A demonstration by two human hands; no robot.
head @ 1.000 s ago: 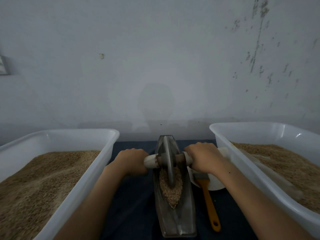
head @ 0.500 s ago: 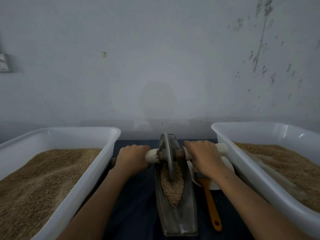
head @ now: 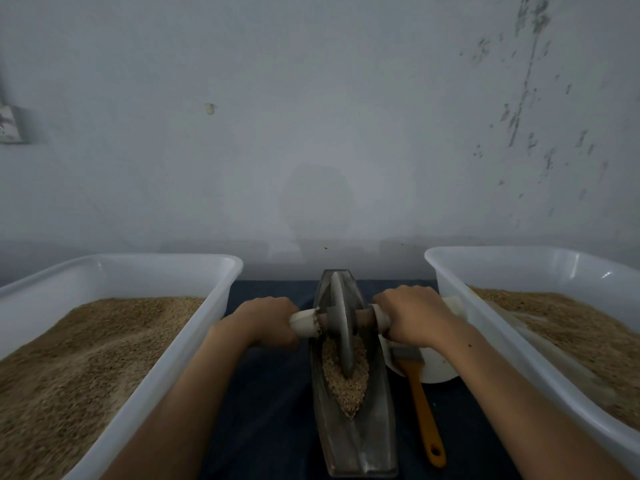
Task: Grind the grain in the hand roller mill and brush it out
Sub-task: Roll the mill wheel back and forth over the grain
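Your left hand (head: 266, 318) is curled over the pale, cream-coloured left end of the roller's axle (head: 304, 323), and your right hand (head: 414, 315) is wrapped the same way round the right end, knuckles up, so both hands grip the one bar across the mill. Between them stands the grinding wheel (head: 341, 327), a thin grey metal disc on edge, sharp-rimmed and dull in finish, sitting in the long boat-shaped metal trough (head: 372, 427) that runs from 12 o'clock to 6 o'clock in front of you. The grain (head: 341, 382) lies in the trough's groove as a coarse tan heap tapering to a point toward 6 o'clock, with the wheel's lower edge bedded in it. At 9 o'clock sits a white plastic tub (head: 138, 268), smooth and rounded at the corners, filled well up with fine sandy-brown grain (the surface is uneven, sloping). At 3 o'clock is a matching white tub (head: 519, 258), also holding brown grain. Just right of the trough, toward 5 o'clock, a brush with an orange handle (head: 424, 410) lies lengthwise, its head on a white bowl (head: 440, 368) partly hidden under your right wrist; what the bowl holds cannot be told. Everything rests on a dark blue cloth (head: 270, 403) before a scuffed pale wall (head: 311, 116).
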